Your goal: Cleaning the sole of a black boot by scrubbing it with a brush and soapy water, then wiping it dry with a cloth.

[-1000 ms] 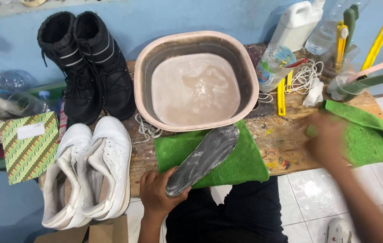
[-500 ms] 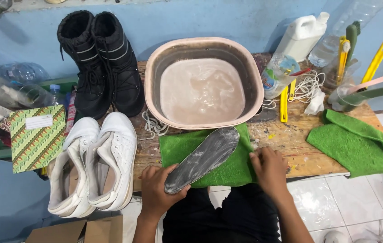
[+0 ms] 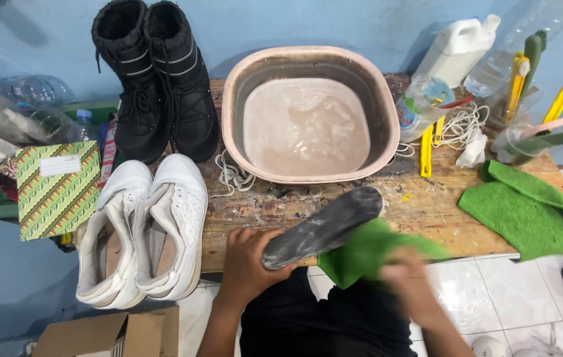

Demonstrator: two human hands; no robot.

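Two black boots [image 3: 156, 79] and two white sneakers [image 3: 142, 231] are standing beside one basin [image 3: 235, 106]. Two green cloths [image 3: 526, 208] and one dark insole [image 3: 324, 226] are lying nearby.

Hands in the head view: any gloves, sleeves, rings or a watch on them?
Both are bare. The left hand shows no glove, ring or watch, and its forearm is uncovered down to the frame edge, so no sleeve is in view. The right hand is motion-blurred; no glove or sleeve shows on it, but small items such as a ring cannot be ruled out. No markings show on either.
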